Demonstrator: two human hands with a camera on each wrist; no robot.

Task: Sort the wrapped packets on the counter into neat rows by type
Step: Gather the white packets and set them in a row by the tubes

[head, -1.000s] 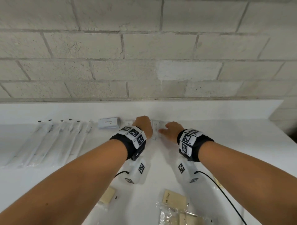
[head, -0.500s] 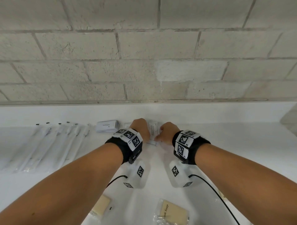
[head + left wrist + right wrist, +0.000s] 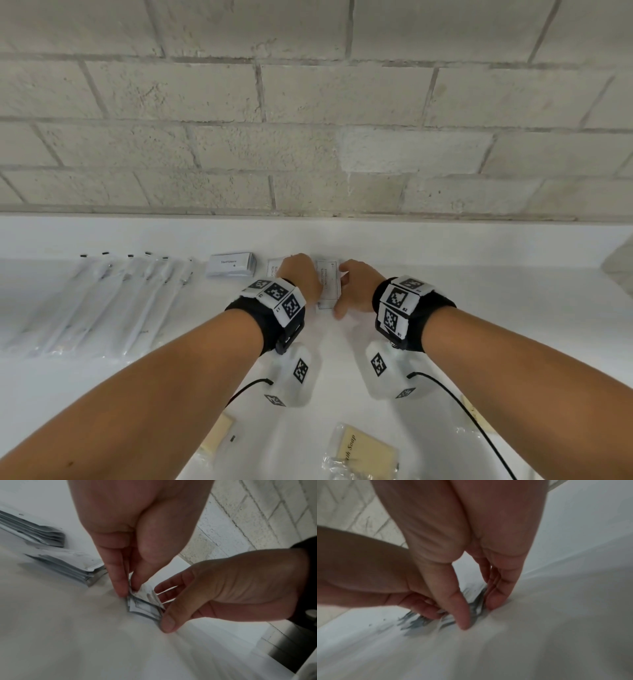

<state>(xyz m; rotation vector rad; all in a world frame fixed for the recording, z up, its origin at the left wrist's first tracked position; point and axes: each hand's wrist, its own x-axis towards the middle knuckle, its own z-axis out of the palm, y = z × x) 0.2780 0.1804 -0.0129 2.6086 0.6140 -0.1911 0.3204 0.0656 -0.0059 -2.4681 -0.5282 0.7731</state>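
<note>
Head view alone showing my toothbrush sleeves point(image 3: 99, 301) and soap packets point(image 3: 363, 452), wrist views revealing my left hand point(image 3: 135, 536) and right hand point(image 3: 240, 591) pinching one small stack of white sachets point(image 3: 144, 604) between nearly closed fingertips on the counter point(image 3: 513, 308)

The surface point(image 3: 479, 308) is seen in plain white, and the block wall point(image 3: 308, 137) in pale grey with darker joints. White sachets point(image 3: 329, 282) are printed with thin dark text and a frame line. The toothpaste box point(image 3: 231, 264) is white with dark lettering. Black wristbands point(image 3: 416, 310) are covered with black-and-white square markers. The soap bar point(image 3: 364, 457) is shown tan within clear wrap.
</note>
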